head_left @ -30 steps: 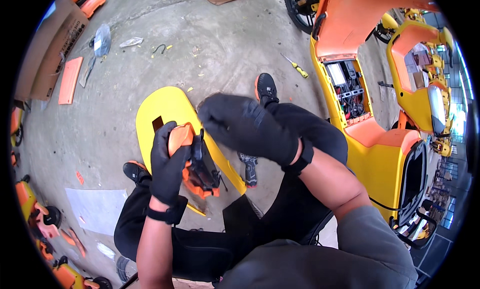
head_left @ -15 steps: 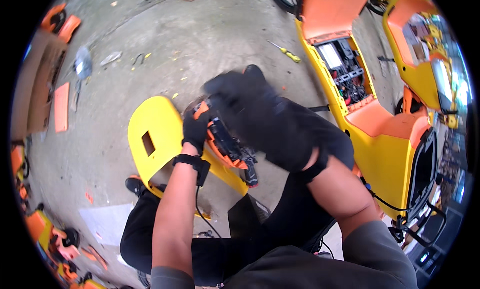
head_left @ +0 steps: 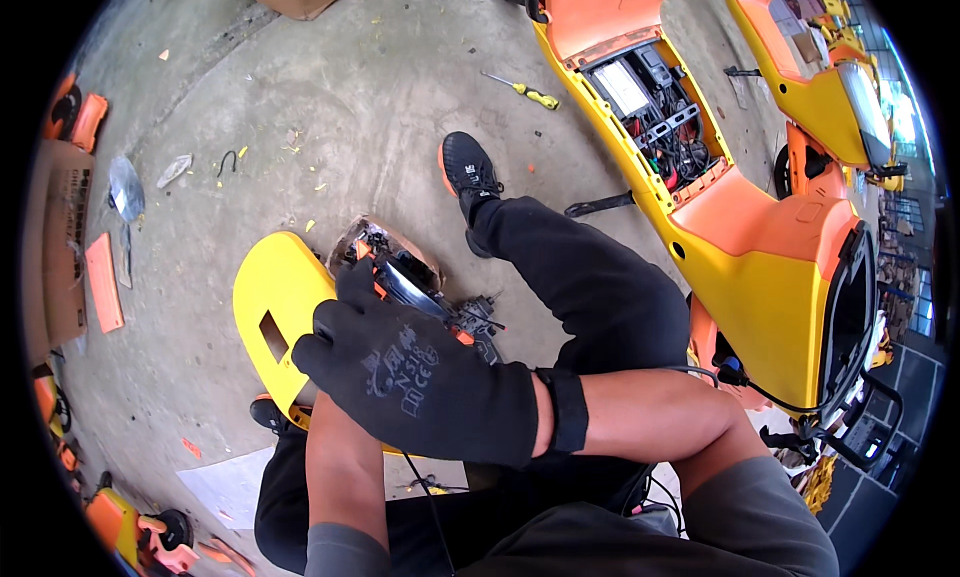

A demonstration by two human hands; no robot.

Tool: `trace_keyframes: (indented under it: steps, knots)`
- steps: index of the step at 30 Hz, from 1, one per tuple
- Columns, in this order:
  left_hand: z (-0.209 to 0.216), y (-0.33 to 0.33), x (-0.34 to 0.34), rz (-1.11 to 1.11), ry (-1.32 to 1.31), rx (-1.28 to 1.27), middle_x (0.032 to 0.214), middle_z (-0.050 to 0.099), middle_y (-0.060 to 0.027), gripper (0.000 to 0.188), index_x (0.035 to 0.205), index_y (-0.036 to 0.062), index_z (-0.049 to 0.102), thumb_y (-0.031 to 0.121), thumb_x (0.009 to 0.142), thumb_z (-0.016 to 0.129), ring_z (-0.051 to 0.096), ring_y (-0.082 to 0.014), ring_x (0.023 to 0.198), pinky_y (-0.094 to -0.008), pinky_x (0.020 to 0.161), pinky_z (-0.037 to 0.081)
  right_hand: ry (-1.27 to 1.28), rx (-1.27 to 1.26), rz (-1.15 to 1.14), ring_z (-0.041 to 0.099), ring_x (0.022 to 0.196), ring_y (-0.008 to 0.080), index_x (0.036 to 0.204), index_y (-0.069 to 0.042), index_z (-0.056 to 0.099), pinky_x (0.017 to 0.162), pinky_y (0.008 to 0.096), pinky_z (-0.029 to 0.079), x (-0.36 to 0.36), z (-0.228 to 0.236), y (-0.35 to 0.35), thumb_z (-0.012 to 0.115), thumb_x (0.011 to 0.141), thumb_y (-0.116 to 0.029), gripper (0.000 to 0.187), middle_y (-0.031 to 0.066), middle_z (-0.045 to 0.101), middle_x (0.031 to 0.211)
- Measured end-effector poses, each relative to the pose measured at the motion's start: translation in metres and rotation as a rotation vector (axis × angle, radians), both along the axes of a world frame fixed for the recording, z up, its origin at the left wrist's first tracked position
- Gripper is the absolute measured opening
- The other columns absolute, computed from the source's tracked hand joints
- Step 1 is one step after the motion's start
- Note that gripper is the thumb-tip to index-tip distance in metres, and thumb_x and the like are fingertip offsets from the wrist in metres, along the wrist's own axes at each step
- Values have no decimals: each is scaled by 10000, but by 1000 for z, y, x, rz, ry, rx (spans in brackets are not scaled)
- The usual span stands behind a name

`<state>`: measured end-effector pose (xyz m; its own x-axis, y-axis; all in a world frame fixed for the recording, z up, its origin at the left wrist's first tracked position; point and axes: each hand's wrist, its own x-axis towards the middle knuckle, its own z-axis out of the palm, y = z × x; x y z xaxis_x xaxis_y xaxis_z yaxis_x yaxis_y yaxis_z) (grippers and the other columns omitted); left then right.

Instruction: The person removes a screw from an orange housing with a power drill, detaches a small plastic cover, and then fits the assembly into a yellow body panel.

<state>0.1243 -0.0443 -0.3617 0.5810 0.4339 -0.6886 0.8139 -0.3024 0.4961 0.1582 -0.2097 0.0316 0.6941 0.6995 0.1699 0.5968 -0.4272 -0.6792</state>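
My left hand point(head_left: 355, 280), in a black glove, is mostly hidden behind the right one. Its visible fingers are closed at the edge of an orange-and-black curved part point(head_left: 415, 295) with a dark, shiny middle. Black connectors and wiring point(head_left: 480, 315) sit at that part's near end. Across my left wrist lies my right hand point(head_left: 420, 387), also gloved in black, its fingers curled down on the far side. What they grip is hidden. A yellow curved panel point(head_left: 262, 282) with a rectangular hole stands just left of both hands.
A brown open container point(head_left: 425, 257) with small parts lies behind the orange-and-black part. To the right stands a yellow-and-orange scooter body point(head_left: 765, 287) with exposed electronics. A yellow screwdriver point(head_left: 535, 96) and an orange strip point(head_left: 102, 282) lie on the floor; a cardboard box point(head_left: 60, 247) is far left.
My right hand has swung left and nearer, from above the orange-and-black part to across my left wrist, covering most of my left hand. The view has shifted, showing my right shoe.
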Motion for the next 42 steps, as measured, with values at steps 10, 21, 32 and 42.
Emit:
trace_keyframes:
  steps: [10, 21, 32, 42]
  knots:
    - [77, 14, -31, -91, -691, -404, 1032, 711, -152, 328, 1192, 62, 664, 240, 917, 660, 681, -307, 952, -386, 865, 527, -30, 209, -19, 625, 913, 332, 988, -48, 603, 803, 410, 505, 0, -28, 2, 644, 817, -70, 177, 156, 612, 925]
    - [391, 25, -79, 159, -496, -754, 1048, 706, -94, 347, 1277, 6, 632, 229, 1018, 573, 689, -177, 884, -294, 837, 557, 493, 187, 23, 648, 784, 243, 946, -49, 592, 724, 354, 508, -14, -39, 30, 683, 848, -135, 159, 111, 645, 830]
    - [412, 41, -154, 58, -551, -594, 1018, 721, -84, 309, 1234, -23, 649, 176, 1011, 566, 696, -164, 866, -302, 805, 569, 280, 231, 71, 657, 787, 323, 904, -61, 576, 700, 408, 504, -77, -19, 46, 721, 843, -155, 183, 165, 654, 818]
    - [410, 109, -180, 92, -727, -670, 1051, 672, -22, 318, 1252, -1, 630, 170, 985, 632, 606, -71, 857, -216, 792, 510, 939, 298, -87, 640, 723, 107, 1043, 1, 666, 665, 235, 533, -47, -13, 71, 630, 932, -121, 169, 59, 694, 873]
